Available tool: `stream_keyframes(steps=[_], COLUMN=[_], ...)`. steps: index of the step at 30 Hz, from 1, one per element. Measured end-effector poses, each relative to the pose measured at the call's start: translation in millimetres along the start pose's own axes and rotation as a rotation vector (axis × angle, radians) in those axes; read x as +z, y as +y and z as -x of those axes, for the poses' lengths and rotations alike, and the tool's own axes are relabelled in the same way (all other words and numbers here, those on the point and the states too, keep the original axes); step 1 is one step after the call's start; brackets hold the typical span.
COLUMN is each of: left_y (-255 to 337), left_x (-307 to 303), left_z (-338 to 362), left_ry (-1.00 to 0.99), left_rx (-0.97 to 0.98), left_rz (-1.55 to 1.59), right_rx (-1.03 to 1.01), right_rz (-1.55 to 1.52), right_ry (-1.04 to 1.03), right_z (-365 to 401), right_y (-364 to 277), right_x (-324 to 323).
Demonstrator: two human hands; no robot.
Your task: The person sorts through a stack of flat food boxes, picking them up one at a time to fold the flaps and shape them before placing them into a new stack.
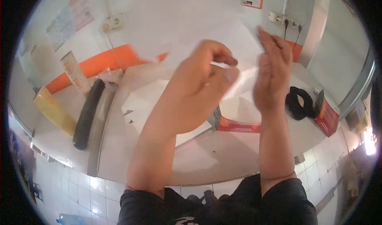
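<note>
A large white sheet [191, 22] stands up in front of me, covering much of the wall behind. My left hand [199, 85] has its fingers curled toward the thumb around the sheet's lower part. On the sheet's right side, my right hand [274, 72] is upright with fingers stretched upward, slightly blurred. Below and between the hands sits a stack with red printed edges [238, 126] and a white top. White paper [147, 97] lies flat on the table, partly hidden behind my left forearm.
At the left of the white table [223, 157] are a yellow roll [55, 110], a long black roll [89, 113] and a cream printed packet [75, 74]. A black ring-shaped roll [293, 107] and red printed packets [328, 115] sit at the right. Plugged sockets [284, 20] are on the wall.
</note>
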State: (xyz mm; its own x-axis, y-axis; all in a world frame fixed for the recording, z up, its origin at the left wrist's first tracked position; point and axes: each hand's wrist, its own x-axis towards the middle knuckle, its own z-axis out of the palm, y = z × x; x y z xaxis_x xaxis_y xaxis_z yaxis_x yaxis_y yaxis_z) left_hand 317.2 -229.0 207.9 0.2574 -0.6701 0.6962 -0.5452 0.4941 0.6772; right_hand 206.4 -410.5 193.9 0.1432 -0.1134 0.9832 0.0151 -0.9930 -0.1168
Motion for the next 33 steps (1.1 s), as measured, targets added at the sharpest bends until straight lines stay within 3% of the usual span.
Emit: stream_keyframes(steps=[1, 2, 4, 6, 9, 12, 15, 18, 21, 24, 27, 30, 33], left_y=[1.4, -8.6, -45.4, -75.4, -100.6, -103.2, -94.7, -105.1, -115.0, -124.9, -122.1, -117.8, -124.3], left_x=[-0.9, 2.1, 15.1, 32.3, 47.5, 58.4, 55.2, 58.3, 65.1, 66.6, 69.7, 74.5, 78.3], left_z=[0.8, 2.4, 10.3, 21.7, 31.5, 26.2, 26.3, 28.8, 23.6, 32.6, 32.3, 33.7, 46.7], left_ry=[-0.146, -0.248, -0.439, -0.578, -0.814, -0.891, -0.854, -0.779, -0.91, -0.837, -0.872, -0.897, -0.767], left_rx=[-0.086, -0.046, 0.036, -0.118, -0.237, -0.239, -0.278, -0.209, -0.194, -0.071, -0.14, -0.205, -0.145], left_rz=[-0.167, -0.374, -0.784, -0.938, -1.053, -1.19, -1.173, -1.233, -1.13, -1.056, -1.079, -1.125, -1.117], right_rx=[0.153, 0.297, 0.391, 0.488, 0.449, 0.222, 0.086, -0.049, -0.065, -0.026, -0.004, 0.024, 0.013], right_rz=[0.009, 0.017, 0.234, 0.311, 0.576, 0.556, 0.218, 0.379, 0.356, 0.223, 0.226, 0.311, 0.324], right_ry=[-0.029, -0.054, -0.316, -0.545, -0.903, -0.842, -1.274, -1.517, -1.492, -1.473, -1.405, -1.534, -1.652], right_z=[12.0, 26.2, 85.4, 119.5, 117.5, 110.5, 73.3, 79.8, 82.5, 93.6, 107.8, 103.4, 91.3], right_y=[11.5, 25.3, 72.9, 77.7, 52.3, 48.5, 52.3, 49.1, 61.3, 75.1, 76.9, 72.0, 68.1], right_x=[-9.5, -19.8, -32.4, -45.4, -66.5, -68.0, -70.2, -68.3, -70.2, -75.0, -75.5, -68.8, -68.8])
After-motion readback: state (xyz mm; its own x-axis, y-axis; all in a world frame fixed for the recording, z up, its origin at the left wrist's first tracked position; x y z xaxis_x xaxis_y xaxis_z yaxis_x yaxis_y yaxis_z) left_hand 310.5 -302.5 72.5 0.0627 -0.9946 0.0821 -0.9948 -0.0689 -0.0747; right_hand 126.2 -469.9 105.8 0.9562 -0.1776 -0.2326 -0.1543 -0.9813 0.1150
